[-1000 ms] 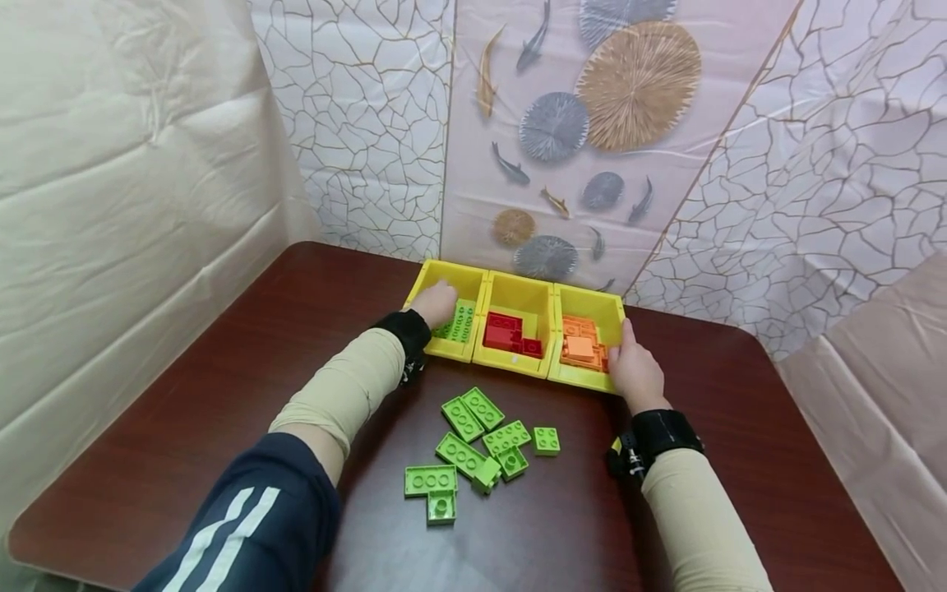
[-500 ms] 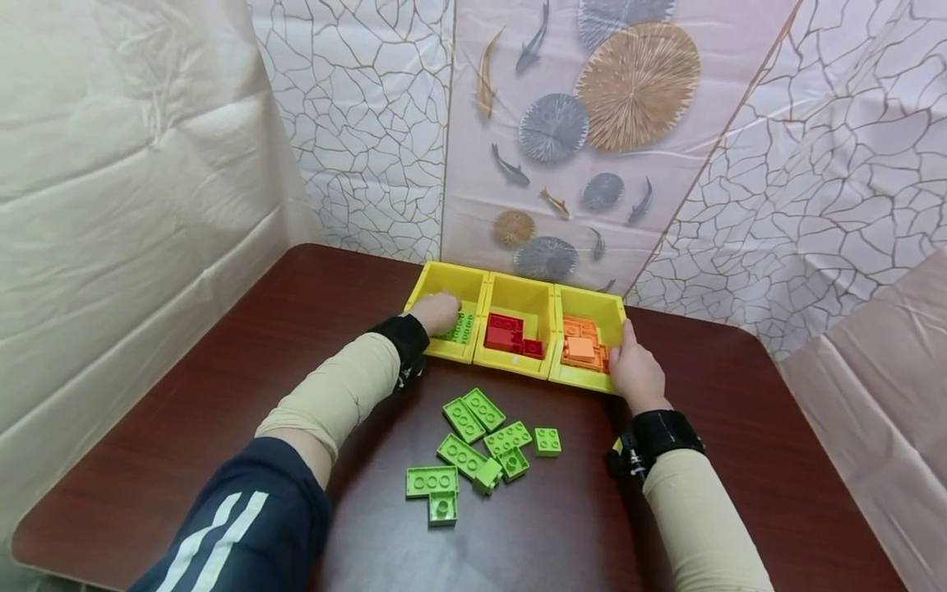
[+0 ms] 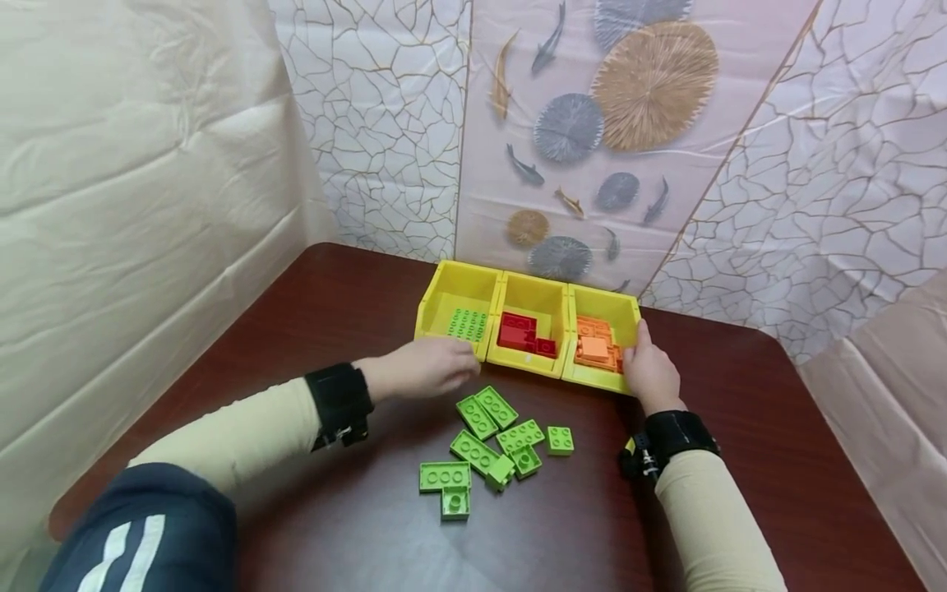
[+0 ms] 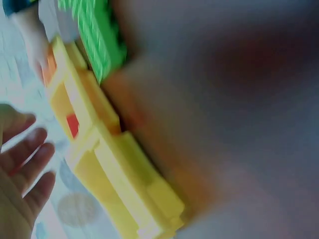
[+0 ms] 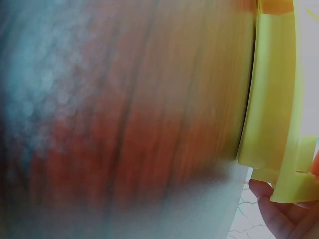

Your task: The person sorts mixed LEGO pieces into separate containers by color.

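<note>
My left hand (image 3: pixel 429 367) hovers just in front of the left yellow bin (image 3: pixel 423 316), fingers loosely bent with nothing in them. In the left wrist view the fingers (image 4: pixel 42 186) are spread apart. Green bricks (image 3: pixel 468 324) lie in that left bin. Red bricks (image 3: pixel 518 330) lie in the middle bin and orange bricks (image 3: pixel 594 349) in the right bin (image 3: pixel 598 380). My right hand (image 3: pixel 653 374) grips the right bin's outer wall, its fingertips (image 5: pixel 261 188) at the bin's edge in the right wrist view. Several loose green bricks (image 3: pixel 473 450) lie on the table nearer me.
The three bins stand joined in a row near the back of the dark brown table (image 3: pixel 355 288). A patterned cloth (image 3: pixel 562 197) hangs behind it, and a pale cloth (image 3: pixel 148 164) hangs along the left side. A lone square green brick (image 3: pixel 560 440) lies right of the others.
My left hand has come out of the left bin and moved toward me, uncovering the green bricks inside. My right hand stays on the right bin. The view has shifted slightly.
</note>
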`<state>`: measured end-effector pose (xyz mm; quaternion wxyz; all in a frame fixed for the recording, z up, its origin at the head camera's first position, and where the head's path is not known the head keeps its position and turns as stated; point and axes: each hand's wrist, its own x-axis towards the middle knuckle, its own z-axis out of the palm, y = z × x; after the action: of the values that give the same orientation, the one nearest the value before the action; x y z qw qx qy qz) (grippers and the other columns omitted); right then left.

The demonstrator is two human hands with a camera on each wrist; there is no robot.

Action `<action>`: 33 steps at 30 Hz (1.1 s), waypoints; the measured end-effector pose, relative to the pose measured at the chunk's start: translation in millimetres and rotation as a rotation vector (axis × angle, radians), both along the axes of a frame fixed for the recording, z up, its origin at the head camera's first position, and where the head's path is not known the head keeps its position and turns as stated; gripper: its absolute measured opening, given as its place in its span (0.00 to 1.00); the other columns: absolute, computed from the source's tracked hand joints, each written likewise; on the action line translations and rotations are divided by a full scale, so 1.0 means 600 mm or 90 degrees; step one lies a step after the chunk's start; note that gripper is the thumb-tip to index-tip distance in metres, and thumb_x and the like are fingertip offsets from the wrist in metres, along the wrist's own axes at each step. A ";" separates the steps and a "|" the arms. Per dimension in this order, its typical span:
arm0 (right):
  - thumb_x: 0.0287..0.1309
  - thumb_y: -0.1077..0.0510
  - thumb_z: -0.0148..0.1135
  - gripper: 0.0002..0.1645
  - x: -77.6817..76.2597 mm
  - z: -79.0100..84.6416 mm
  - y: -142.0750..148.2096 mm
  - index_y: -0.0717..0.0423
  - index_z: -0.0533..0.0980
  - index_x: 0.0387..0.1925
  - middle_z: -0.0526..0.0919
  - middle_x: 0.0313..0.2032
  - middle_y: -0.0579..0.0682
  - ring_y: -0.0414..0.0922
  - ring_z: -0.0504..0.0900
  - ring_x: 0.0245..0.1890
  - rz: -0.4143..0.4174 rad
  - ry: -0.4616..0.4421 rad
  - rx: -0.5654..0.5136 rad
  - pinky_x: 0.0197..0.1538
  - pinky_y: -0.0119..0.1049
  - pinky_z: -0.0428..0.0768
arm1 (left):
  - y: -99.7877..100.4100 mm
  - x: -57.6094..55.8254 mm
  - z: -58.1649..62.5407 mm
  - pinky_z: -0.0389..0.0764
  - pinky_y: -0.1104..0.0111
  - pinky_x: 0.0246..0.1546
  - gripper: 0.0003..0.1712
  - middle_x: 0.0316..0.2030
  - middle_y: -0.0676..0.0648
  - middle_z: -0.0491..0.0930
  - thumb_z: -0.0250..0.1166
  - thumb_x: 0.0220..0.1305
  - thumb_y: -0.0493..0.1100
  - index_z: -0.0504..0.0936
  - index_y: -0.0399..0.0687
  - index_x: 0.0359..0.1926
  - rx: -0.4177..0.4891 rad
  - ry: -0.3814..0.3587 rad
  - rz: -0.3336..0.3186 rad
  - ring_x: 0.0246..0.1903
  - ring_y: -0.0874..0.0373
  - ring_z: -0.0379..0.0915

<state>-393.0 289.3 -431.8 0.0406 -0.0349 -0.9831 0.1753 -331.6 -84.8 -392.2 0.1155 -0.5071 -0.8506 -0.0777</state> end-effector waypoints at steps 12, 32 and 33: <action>0.69 0.54 0.35 0.37 -0.001 -0.001 0.002 0.57 0.33 0.71 0.71 0.50 0.72 0.58 0.74 0.33 0.000 0.004 0.004 0.34 0.51 0.70 | -0.028 0.135 -0.041 0.70 0.72 0.25 0.19 0.31 0.56 0.71 0.61 0.60 0.56 0.77 0.50 0.46 -0.139 -0.069 -0.009 0.26 0.67 0.65; 0.69 0.54 0.35 0.37 -0.001 0.000 0.000 0.57 0.34 0.72 0.71 0.49 0.73 0.58 0.75 0.32 0.008 0.004 0.003 0.32 0.50 0.70 | -0.053 0.087 -0.016 0.75 0.72 0.36 0.16 0.38 0.53 0.79 0.65 0.56 0.42 0.79 0.49 0.47 -0.027 -0.107 0.070 0.35 0.64 0.74; 0.69 0.54 0.35 0.37 -0.001 0.000 0.000 0.57 0.34 0.72 0.72 0.49 0.72 0.58 0.75 0.32 0.007 0.002 0.003 0.32 0.50 0.70 | -0.054 0.079 -0.009 0.75 0.71 0.36 0.16 0.38 0.53 0.79 0.65 0.56 0.42 0.79 0.48 0.47 -0.018 -0.103 0.081 0.35 0.64 0.74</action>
<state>-393.4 289.1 -431.9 0.0410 -0.0289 -0.9836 0.1732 -284.4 -117.3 -397.7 0.0439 -0.4455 -0.8887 -0.0989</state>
